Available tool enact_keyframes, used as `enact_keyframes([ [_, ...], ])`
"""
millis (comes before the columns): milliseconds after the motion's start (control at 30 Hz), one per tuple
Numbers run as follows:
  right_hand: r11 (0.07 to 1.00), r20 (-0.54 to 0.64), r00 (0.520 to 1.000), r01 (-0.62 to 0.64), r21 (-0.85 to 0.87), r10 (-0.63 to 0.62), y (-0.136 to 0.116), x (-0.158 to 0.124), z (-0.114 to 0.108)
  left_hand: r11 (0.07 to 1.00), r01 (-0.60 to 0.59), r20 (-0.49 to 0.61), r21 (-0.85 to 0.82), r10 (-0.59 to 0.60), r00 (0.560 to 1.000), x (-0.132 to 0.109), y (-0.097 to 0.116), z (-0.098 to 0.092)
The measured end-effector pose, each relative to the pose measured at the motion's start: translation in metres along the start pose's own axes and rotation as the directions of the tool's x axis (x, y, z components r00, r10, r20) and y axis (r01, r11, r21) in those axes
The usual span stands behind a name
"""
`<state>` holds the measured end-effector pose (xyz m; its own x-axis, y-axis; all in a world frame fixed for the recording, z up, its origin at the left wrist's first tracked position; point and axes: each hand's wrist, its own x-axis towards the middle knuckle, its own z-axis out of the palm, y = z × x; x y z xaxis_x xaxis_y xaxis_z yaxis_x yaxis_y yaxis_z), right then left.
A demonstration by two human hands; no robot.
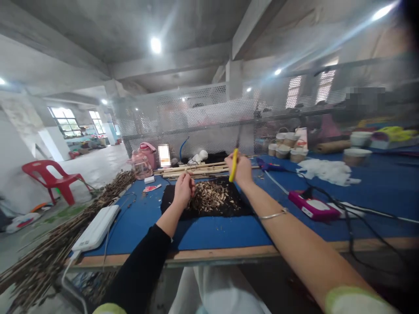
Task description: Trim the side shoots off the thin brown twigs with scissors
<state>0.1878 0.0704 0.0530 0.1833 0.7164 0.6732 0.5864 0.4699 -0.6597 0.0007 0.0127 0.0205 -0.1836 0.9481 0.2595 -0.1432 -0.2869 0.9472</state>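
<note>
Gripped a yellow-handled tool (233, 166) above the counter (222, 235)

Wrapped fingers of the right hand (243, 170) around it, thin end up. Curled fingers of the left hand (183, 189) together beside pale chips (212, 196) (could not tell if pinching anything). Saw chips strewn on black cloth (241, 208) toward the counter's front edge.

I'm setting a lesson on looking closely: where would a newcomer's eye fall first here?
Probably on the yellow-handled tool in the right hand, dark end up. Next, the pile of pale chips on black cloth in mid-picture on the blue tabletop, by the left hand. Far left, a red chair stands on the floor.
</note>
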Motion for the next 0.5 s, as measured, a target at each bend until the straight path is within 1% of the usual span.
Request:
enact_keyframes([
  [67,0.996,0.049,0.999,-0.009,-0.091,0.014,-0.001,-0.015,0.012,0.997,-0.06,-0.047,0.038,0.062,0.997,0.001,0.001,0.009],
  [133,0.992,0.091,0.995,0.046,-0.121,-0.035,-0.005,-0.028,0.019,0.994,-0.1,-0.071,0.046,0.103,0.992,0.004,0.0,0.018],
  [200,0.989,0.211,0.97,0.137,-0.055,-0.123,-0.01,-0.034,0.022,0.99,-0.135,-0.052,0.031,0.136,0.989,0.007,-0.002,0.024],
  [233,0.988,0.265,0.954,0.153,-0.026,-0.141,-0.012,-0.033,0.023,0.989,-0.144,-0.03,0.019,0.144,0.989,0.008,-0.003,0.025],
  [333,0.989,0.374,0.917,0.15,0.008,-0.142,-0.015,-0.027,0.024,0.989,-0.144,0.029,-0.024,0.145,0.989,0.008,-0.01,0.022],
  [400,0.991,0.42,0.898,0.132,0.028,-0.131,-0.013,-0.026,0.025,0.988,-0.149,0.023,-0.031,0.15,0.988,0.005,-0.014,0.016],
  [500,0.995,0.492,0.865,0.091,0.041,-0.099,-0.006,-0.037,0.024,0.99,-0.137,0.008,-0.032,0.137,0.99,0.001,-0.017,0.01],
])
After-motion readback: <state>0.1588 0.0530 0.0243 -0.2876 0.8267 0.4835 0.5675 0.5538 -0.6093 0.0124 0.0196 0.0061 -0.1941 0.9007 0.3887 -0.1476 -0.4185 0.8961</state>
